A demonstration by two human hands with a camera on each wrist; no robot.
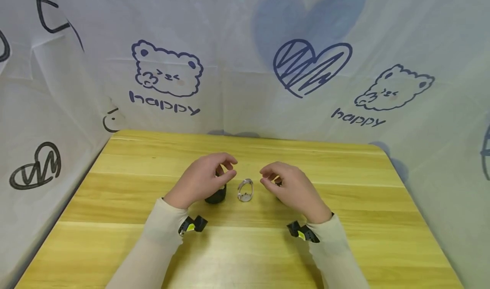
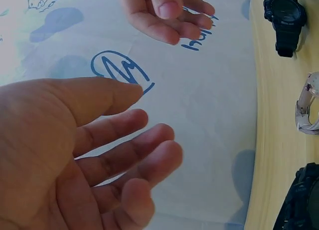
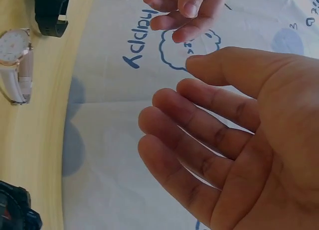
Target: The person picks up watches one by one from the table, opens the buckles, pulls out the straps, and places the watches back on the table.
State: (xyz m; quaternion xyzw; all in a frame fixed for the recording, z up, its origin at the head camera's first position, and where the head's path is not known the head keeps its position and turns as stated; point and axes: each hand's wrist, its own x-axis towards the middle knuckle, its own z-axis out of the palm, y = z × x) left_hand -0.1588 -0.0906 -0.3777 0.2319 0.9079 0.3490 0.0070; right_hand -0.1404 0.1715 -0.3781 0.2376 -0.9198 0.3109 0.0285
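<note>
Between the left hand (image 1: 200, 178) and right hand (image 1: 294, 187), each loosely curved and grasping nothing, the pale watch (image 1: 245, 198) lies, long axis running front to back.

Between the fingers (image 1: 220, 157) I see a white-faced watch (image 1: 245, 198), black watches (image 1: 215, 196) near them, streaky yellow tabletop (image 1: 245, 255) beneath, blue-doodled white cloth (image 1: 237, 93) beyond.

Head view: left hand (image 1: 200, 179) partly hides left black watch (image 1: 215, 197), right hand (image 1: 296, 190) nearly all of right black watch (image 2: 285, 23); pale watch (image 1: 245, 198) dial too small to read. Left wrist view: right edge crops pale watch and left black watch.
</note>
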